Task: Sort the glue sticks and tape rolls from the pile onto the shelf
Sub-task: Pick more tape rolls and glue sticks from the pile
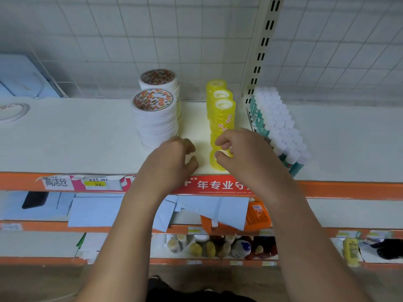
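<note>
Grip of the right hand [242, 149] is closed around a small yellow tape roll [218, 162]: the thumb is below it and the curled fingers are above it, at the front of the shelf [87, 138]. This roll is just in front of the yellow tape stacks [223, 115], three upright columns that stand one behind another and reach toward the back of the shelf; if the roll touches the nearest column I cannot tell, because the fingers cover that place. The left hand [172, 155] is beside it on the left, the fingers loosely curled and the thumb apart, and nothing is visible in its grip. Its fingertips are very near the foot of the white tape stacks [156, 120], two columns with a red printed label on top, one behind the other. On the right of the yellow columns lies a block of glue sticks [278, 127] with white caps and green-blue bodies, packed close together and leaning. Behind all this are a slotted upright [260, 55] and a wire grid panel [130, 40]. An orange front edge [349, 190] with a red printed strip [218, 185] borders the shelf. On the lower shelves are blue paper sheets [96, 212], an orange packet [258, 214] and some bottles [218, 247].
</note>
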`<control>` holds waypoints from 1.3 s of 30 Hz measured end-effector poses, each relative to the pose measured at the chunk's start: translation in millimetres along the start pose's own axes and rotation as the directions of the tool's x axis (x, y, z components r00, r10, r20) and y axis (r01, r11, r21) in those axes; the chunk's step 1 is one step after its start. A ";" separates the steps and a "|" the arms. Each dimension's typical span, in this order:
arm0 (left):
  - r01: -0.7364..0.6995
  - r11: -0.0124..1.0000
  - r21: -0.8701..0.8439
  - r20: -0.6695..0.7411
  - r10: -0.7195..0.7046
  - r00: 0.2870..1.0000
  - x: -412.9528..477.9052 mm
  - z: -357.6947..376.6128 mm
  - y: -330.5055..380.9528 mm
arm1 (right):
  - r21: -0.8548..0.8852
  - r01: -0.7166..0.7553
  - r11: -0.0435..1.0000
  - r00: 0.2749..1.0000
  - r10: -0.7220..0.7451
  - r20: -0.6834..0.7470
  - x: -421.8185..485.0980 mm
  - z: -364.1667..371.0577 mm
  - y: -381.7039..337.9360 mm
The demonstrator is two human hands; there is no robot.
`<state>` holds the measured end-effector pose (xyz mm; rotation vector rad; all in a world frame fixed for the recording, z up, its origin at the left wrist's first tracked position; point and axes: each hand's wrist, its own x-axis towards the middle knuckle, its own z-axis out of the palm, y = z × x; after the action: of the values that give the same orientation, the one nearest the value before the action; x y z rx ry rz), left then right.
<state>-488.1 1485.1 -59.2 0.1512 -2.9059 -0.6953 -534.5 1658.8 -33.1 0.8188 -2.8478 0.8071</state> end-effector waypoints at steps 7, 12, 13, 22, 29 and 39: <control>0.161 0.977 -0.137 -0.151 -0.181 0.972 -49.8 -56.0 -64.3 | 0.149 0.194 0.970 0.978 -0.203 0.047 18.8 33.7 -94.7; 0.313 0.944 -0.107 -0.222 -0.330 0.918 -79.4 -92.8 -145.6 | 0.166 0.300 0.939 0.938 -0.322 0.130 46.3 90.5 -167.8; 0.335 0.938 -0.094 -0.233 -0.348 0.908 -83.6 -99.4 -162.6 | 0.171 0.301 0.938 0.934 -0.326 0.148 52.4 103.2 -182.1; 0.373 0.928 -0.014 -0.264 -0.363 0.894 -82.6 -167.3 -314.8 | 0.199 0.259 0.945 0.940 -0.294 0.172 113.1 202.9 -304.1; 0.360 0.932 0.038 -0.193 -0.347 0.918 -59.5 -213.0 -410.7 | 0.162 0.221 0.962 0.942 -0.253 0.219 159.3 262.9 -377.2; 0.317 0.948 0.021 -0.148 -0.311 0.939 -16.6 -239.2 -486.9 | 0.087 0.197 0.977 0.939 -0.213 0.270 233.3 307.9 -423.0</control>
<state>-400.9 949.6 -72.6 0.6550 -2.7858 -0.6334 -494.4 1087.6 -51.9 1.3100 -2.9121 0.8073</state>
